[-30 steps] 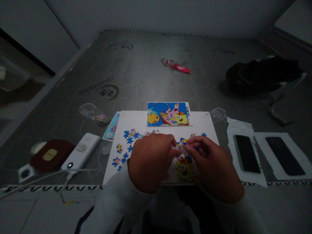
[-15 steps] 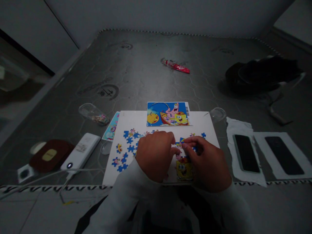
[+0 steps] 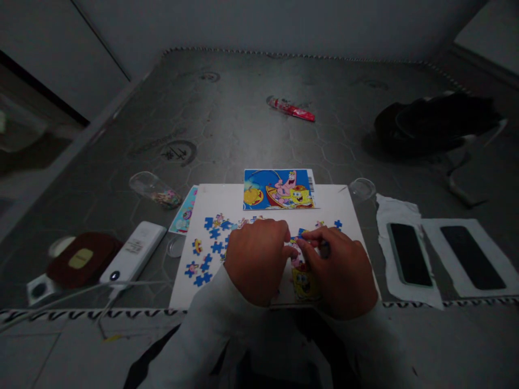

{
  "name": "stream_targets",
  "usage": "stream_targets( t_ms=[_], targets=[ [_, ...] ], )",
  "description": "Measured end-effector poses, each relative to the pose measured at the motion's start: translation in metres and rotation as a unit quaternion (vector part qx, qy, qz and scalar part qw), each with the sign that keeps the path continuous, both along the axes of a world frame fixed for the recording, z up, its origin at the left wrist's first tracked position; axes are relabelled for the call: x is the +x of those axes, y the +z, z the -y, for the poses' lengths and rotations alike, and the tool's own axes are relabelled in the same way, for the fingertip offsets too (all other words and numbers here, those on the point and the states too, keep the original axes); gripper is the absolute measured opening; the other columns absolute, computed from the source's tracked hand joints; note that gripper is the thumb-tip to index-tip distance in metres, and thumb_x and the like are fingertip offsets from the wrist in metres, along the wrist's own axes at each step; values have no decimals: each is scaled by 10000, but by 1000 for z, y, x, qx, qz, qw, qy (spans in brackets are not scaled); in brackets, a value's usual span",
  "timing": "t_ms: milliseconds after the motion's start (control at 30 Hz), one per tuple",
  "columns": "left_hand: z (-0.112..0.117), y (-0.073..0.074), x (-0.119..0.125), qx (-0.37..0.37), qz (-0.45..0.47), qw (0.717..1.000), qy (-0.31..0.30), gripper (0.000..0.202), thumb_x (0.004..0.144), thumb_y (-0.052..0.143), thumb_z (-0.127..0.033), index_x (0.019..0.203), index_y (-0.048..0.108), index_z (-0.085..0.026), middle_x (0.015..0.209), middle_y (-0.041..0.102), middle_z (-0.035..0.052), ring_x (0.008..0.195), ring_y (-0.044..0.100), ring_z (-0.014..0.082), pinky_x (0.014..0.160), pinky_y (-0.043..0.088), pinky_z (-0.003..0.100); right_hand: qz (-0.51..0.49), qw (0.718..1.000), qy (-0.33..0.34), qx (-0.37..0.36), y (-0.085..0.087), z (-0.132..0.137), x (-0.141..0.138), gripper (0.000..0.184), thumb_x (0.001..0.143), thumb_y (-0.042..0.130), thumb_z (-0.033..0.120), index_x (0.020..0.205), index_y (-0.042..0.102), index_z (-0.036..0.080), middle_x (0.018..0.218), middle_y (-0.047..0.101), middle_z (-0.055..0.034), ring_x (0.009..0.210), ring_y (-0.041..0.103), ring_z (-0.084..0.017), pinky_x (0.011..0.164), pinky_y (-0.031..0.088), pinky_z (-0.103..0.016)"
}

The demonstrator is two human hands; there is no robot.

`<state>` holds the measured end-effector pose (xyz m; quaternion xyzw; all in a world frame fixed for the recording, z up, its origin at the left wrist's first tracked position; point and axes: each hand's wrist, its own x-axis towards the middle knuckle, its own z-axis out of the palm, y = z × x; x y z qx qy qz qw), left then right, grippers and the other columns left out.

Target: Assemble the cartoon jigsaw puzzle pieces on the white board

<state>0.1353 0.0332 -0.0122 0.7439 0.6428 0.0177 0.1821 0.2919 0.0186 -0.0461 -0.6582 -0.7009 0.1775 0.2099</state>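
My right hand pinches a small jigsaw puzzle piece between thumb and forefinger. It meets the top of a strip of joined puzzle pieces that shows a yellow cartoon face. My left hand is curled, thumb and forefinger at the left edge of that strip; its other fingers are hidden underneath. Loose blue puzzle pieces lie left of my left hand, and a few more lie beyond my right. All rest on a white board. A picture card lies at its far edge.
Left of the board are a clear cup holding small pieces, a white power bank with a cable and a brown case. Two phones lie on white cloths at right. Farther off are a red packet and a dark bag.
My right hand has shifted slightly left and closer to my left hand, its fingertips still at the top of the joined strip. My left hand has barely moved.
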Motion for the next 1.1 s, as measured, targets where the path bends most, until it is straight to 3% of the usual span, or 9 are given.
stream_targets(
  t_ms=[400, 567, 733, 933, 1100],
  targets=[
    [-4, 1, -2, -29, 5, 1000, 2, 151, 818, 725, -411, 903, 727, -287, 862, 742, 20, 838, 683, 291, 691, 480, 378, 48, 999, 21, -3, 2, 1, -2, 101, 891, 648, 343, 865, 686, 253, 907, 732, -9, 857, 654, -229, 746, 340, -378],
    [-3, 3, -2, -30, 3, 1000, -5, 140, 832, 711, -401, 900, 722, -279, 882, 738, 27, 855, 679, 296, 696, 477, 382, 42, 999, 30, -11, 16, 4, 10, 126, 903, 617, 298, 975, 720, 301, 1006, 747, 7, 958, 664, -245, 790, 381, -399],
    [-2, 5, -1, -27, 8, 1000, 0, 174, 895, 626, -415, 887, 719, -268, 877, 738, 32, 822, 676, 272, 685, 462, 367, 69, 994, 64, -57, 30, 11, 28, 94, 849, 693, 385, 908, 714, 316, 915, 734, 27, 834, 664, -231, 721, 393, -384],
    [-2, 6, 3, -33, -12, 999, 8, 155, 881, 650, -408, 895, 718, -269, 887, 735, 31, 829, 677, 282, 683, 470, 375, 107, 986, 97, -86, 24, 12, 33, 151, 778, 765, 375, 896, 697, 309, 747, 692, 50, 686, 637, -185, 649, 369, -345],
    [-2, 2, -1, -21, -18, 1000, 12, 190, 885, 632, -428, 818, 713, -270, 823, 729, 34, 769, 673, 285, 635, 459, 368, 108, 984, 98, -105, 20, 12, 27, 188, 796, 749, 343, 962, 668, 311, 731, 676, 60, 704, 628, -185, 646, 374, -337]
  ],
)
